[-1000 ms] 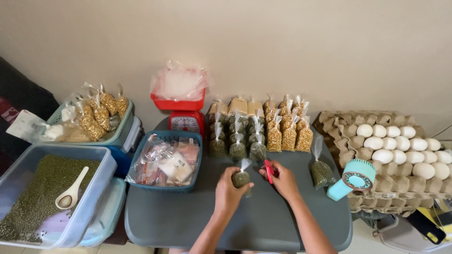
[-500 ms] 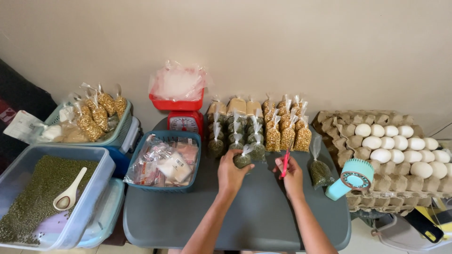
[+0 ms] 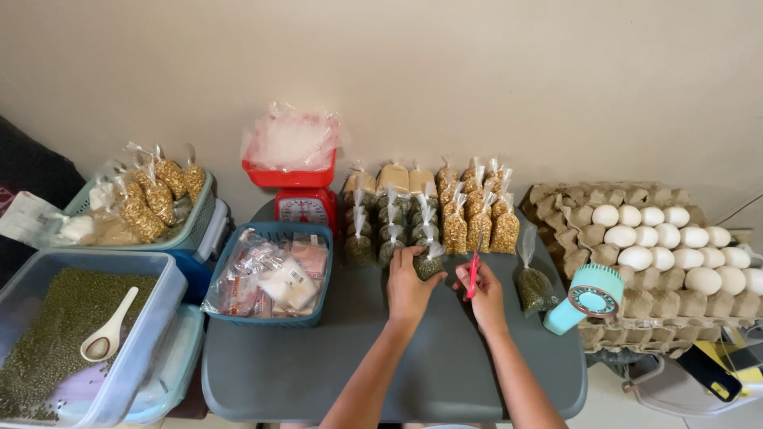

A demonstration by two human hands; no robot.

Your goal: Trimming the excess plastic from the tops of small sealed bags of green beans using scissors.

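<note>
Grey table (image 3: 318,373): left hand (image 3: 409,286) is gripping a small bag of green beans (image 3: 430,265), setting it beside the row of bags (image 3: 389,226), right hand (image 3: 483,292) closed on red scissors (image 3: 474,272), best keeping it upright and blades clear.

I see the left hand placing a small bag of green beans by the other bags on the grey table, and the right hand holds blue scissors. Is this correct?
Not quite: the scissors in the right hand are red, not blue, as the head view shows. The rest stands: the left hand places a small bag of green beans by the other bags on the grey table.
</note>
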